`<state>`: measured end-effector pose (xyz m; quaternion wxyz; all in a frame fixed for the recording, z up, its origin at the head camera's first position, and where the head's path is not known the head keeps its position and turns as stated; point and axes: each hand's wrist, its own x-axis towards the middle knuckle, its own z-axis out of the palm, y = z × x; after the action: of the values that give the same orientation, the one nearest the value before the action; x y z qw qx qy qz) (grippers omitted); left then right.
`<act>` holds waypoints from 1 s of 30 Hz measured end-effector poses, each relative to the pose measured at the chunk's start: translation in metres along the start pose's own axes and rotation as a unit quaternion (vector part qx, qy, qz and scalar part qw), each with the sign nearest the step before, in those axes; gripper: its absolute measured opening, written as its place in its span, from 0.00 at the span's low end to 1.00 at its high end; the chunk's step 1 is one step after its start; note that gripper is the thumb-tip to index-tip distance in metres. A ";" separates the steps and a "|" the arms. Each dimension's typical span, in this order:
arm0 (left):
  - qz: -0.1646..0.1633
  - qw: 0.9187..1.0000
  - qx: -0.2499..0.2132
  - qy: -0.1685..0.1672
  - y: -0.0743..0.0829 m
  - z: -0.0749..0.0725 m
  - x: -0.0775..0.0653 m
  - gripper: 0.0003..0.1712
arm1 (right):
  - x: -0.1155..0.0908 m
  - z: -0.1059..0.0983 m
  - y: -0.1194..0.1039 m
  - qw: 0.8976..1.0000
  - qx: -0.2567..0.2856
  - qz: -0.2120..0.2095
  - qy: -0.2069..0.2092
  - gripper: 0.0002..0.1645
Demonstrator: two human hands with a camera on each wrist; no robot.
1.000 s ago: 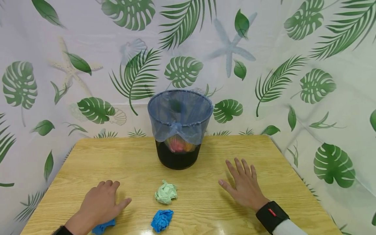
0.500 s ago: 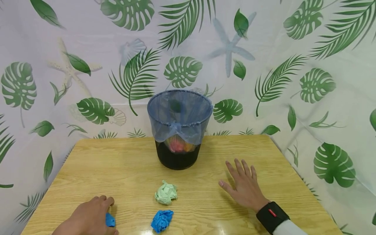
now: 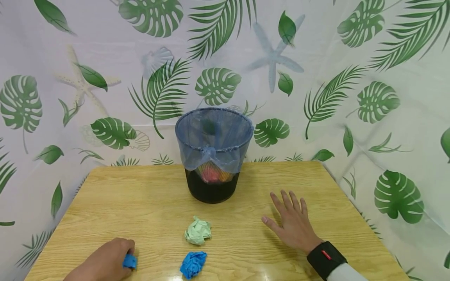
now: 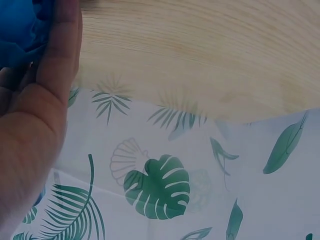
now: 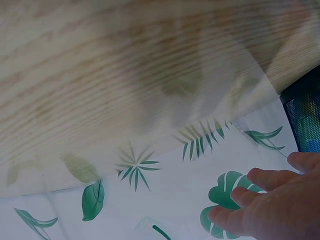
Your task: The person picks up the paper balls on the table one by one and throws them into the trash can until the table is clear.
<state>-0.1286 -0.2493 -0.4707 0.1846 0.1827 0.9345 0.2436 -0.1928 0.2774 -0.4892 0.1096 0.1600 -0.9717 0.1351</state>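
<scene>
My left hand [image 3: 107, 260] grips a crumpled blue paper ball [image 3: 129, 261] at the table's front left, its fingers curled around it. In the left wrist view the same blue paper [image 4: 21, 35] shows against the palm, partly cut off by the frame. Flat and spread, my right hand [image 3: 293, 226] lies over the right side of the table and holds nothing. Between the hands sit a second blue paper ball [image 3: 193, 264] and, just behind it, a pale green paper ball [image 3: 198, 231].
A black mesh wastebasket [image 3: 212, 191] with a translucent blue liner [image 3: 225, 158] stands at the table's back middle. Reddish and yellowish items show through its mesh. A leaf-patterned sheet hangs behind the wooden table [image 3: 140, 195].
My left hand has come down and drawn back toward the near left, and its fingers have closed around the left blue paper ball. My right hand has stayed in place.
</scene>
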 end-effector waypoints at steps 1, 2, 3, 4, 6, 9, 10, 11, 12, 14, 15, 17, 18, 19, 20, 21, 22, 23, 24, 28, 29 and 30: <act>0.004 1.000 0.004 0.009 0.000 0.000 0.001 0.15 | 0.000 0.000 0.000 1.000 0.000 0.000 0.000 0.49; 0.006 1.000 0.008 0.021 0.001 -0.001 0.001 0.15 | 0.000 0.000 0.000 1.000 0.000 0.001 -0.001 0.49; 0.000 0.999 0.012 0.030 0.003 -0.001 0.002 0.15 | 0.000 0.000 0.000 1.000 0.001 0.001 -0.002 0.49; -0.008 0.999 0.017 0.043 0.005 -0.002 0.004 0.15 | -0.001 -0.001 -0.001 1.000 0.001 0.001 -0.002 0.49; -0.023 0.997 0.034 0.071 0.011 -0.003 0.007 0.15 | -0.001 -0.001 -0.002 1.000 0.001 0.000 -0.002 0.49; -0.026 0.992 0.057 0.110 0.020 -0.007 0.012 0.15 | -0.002 -0.001 -0.003 1.000 0.001 -0.003 0.003 0.48; -0.020 0.990 0.063 0.123 0.023 -0.009 0.014 0.15 | -0.002 -0.001 -0.003 1.000 0.002 -0.003 0.005 0.48; -0.011 0.988 0.069 0.135 0.026 -0.012 0.015 0.15 | -0.003 -0.001 -0.003 1.000 0.002 -0.004 0.007 0.48; -0.001 0.987 0.072 0.146 0.028 -0.014 0.017 0.16 | -0.003 0.000 -0.003 1.000 0.002 -0.005 0.010 0.48; 0.018 0.983 0.073 0.168 0.034 -0.020 0.021 0.16 | -0.003 0.000 -0.003 1.000 0.002 -0.005 0.013 0.48; 0.029 0.980 0.077 0.181 0.037 -0.023 0.022 0.17 | -0.004 0.000 -0.003 1.000 0.003 -0.006 0.014 0.48; 0.052 0.973 0.085 0.209 0.042 -0.030 0.025 0.18 | -0.003 0.000 -0.002 1.000 0.001 -0.005 0.013 0.48; 0.065 0.968 0.091 0.225 0.045 -0.033 0.027 0.18 | -0.003 0.000 -0.002 1.000 0.001 -0.004 0.012 0.48; 0.076 0.963 0.096 0.240 0.048 -0.037 0.029 0.19 | -0.003 0.000 -0.002 1.000 0.002 -0.002 0.009 0.49; 0.088 0.957 0.102 0.257 0.052 -0.040 0.030 0.19 | -0.003 0.000 -0.002 1.000 0.002 -0.002 0.008 0.49; 0.101 0.950 0.108 0.273 0.055 -0.044 0.032 0.19 | -0.003 0.000 -0.002 1.000 0.002 -0.001 0.006 0.49; 0.115 0.943 0.114 0.291 0.059 -0.048 0.035 0.20 | -0.002 -0.001 -0.002 1.000 0.002 0.001 0.003 0.49; 0.129 0.935 0.120 0.309 0.062 -0.052 0.037 0.20 | -0.002 -0.001 -0.003 1.000 0.002 0.001 0.002 0.49; 0.143 0.926 0.126 0.326 0.065 -0.056 0.039 0.20 | -0.002 -0.001 -0.003 1.000 0.003 0.002 0.001 0.49; 0.200 0.890 0.142 0.385 0.077 -0.074 0.049 0.23 | -0.002 -0.003 -0.005 1.000 0.001 0.000 0.002 0.49; 0.210 0.883 0.143 0.395 0.080 -0.079 0.051 0.23 | -0.002 -0.004 -0.006 1.000 0.001 -0.001 0.003 0.49; 0.219 0.878 0.142 0.402 0.083 -0.084 0.054 0.24 | -0.002 -0.004 -0.006 1.000 0.001 -0.002 0.005 0.49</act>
<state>-0.1907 -0.1914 -0.3725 -0.2929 0.2931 0.8890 0.1949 -0.1882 0.2732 -0.4846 0.1141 0.1611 -0.9707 0.1368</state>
